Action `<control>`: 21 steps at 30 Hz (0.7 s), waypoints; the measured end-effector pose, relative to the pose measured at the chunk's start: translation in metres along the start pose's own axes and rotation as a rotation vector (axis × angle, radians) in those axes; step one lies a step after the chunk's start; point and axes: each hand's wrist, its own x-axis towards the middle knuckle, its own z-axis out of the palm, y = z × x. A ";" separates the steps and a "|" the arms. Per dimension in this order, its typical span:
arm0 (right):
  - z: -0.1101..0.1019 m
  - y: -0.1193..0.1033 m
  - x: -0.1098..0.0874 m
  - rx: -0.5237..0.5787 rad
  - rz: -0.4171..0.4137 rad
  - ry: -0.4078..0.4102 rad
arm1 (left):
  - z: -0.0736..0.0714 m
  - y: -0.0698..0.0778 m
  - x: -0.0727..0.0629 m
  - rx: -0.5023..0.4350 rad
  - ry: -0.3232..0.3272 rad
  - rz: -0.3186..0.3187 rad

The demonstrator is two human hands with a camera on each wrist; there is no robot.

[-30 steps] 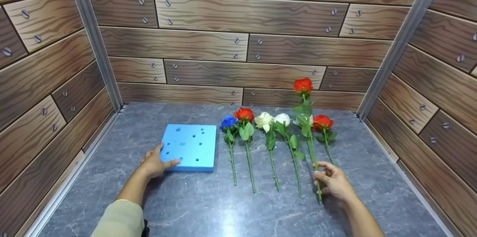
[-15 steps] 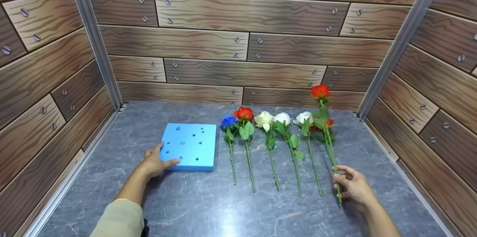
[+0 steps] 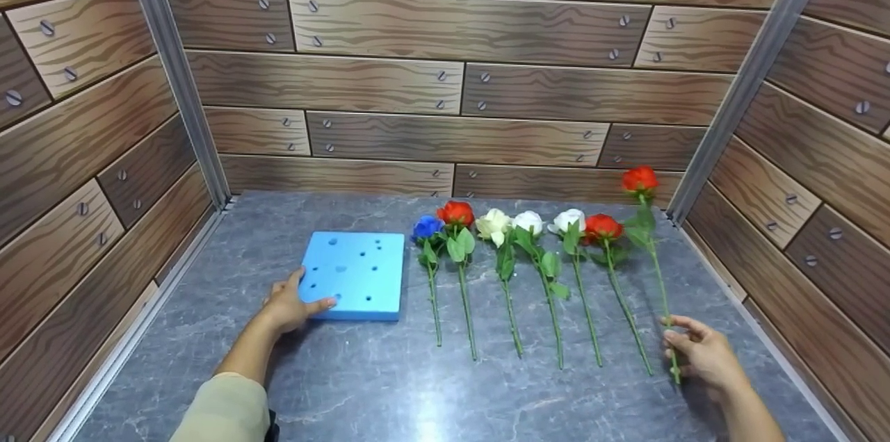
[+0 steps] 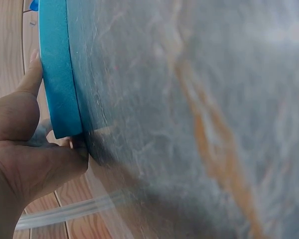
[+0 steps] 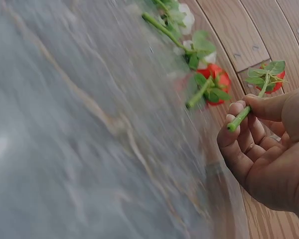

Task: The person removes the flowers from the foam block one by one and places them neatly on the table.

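Note:
At the right, my right hand (image 3: 702, 353) pinches the lower stem of a red rose (image 3: 640, 180) between thumb and fingers. The bloom tilts up and away, and in the right wrist view the cut stem end (image 5: 233, 126) points toward the camera. My left hand (image 3: 286, 304) holds the near left corner of a flat blue foam block (image 3: 353, 275) with several holes in its top. Its thumb lies over the block's top, and its other fingers are along the left side, partly hidden. Just left of the held rose lies another red rose (image 3: 603, 228).
A row of roses lies stems toward me: blue (image 3: 427, 226), red (image 3: 455, 213), cream (image 3: 493, 225), white (image 3: 527, 222) and another white rose (image 3: 570, 219). Wood-patterned walls (image 3: 389, 80) with metal corner posts (image 3: 184, 80) enclose the grey marbled table (image 3: 348, 386).
My right hand has carried the red rose rightward, past the white rose and the other red rose, which now shows fully. The left hand and the blue block have stayed put.

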 end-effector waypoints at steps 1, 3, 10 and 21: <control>-0.003 0.000 0.000 -0.003 0.004 0.007 | 0.000 0.000 0.001 0.002 -0.001 0.000; -0.009 0.001 0.000 -0.010 0.006 0.010 | 0.000 0.000 0.001 0.003 -0.005 -0.003; -0.025 0.006 0.003 -0.105 0.044 0.009 | 0.000 -0.001 0.003 0.004 0.003 0.001; -0.031 0.008 0.009 -0.101 0.128 -0.034 | 0.001 0.000 0.002 -0.009 0.002 -0.014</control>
